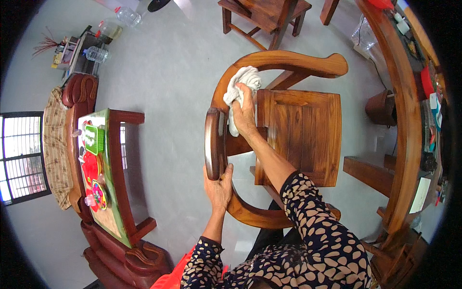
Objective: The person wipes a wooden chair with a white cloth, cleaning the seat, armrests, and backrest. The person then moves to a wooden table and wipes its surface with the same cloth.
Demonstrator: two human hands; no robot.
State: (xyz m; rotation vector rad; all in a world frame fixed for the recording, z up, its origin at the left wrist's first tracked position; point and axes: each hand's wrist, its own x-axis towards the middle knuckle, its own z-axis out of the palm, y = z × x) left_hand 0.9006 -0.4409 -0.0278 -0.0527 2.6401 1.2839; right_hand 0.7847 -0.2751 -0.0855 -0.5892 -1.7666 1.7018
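A wooden armchair (299, 137) with a curved armrest rail (288, 59) stands before me, its square slatted seat to the right of the backrest. My right hand (245, 112) presses a crumpled white cloth (243, 81) onto the inner side of the curved rail, near the upper end of the backrest's top piece (213, 142). Part of the cloth hangs below my fingers. With my left hand (218, 186) I grip the lower end of that dark, glossy top piece, thumb on the seat side and fingers on the outer side.
A stone-topped table (112, 216) with a green basket (94, 139) and red dishes stands left, beside a dark red leather sofa (119, 256). Another wooden chair (263, 14) is at the top. A long wooden table (408, 119) holding small items runs along the right, a brown bin (380, 108) beside it.
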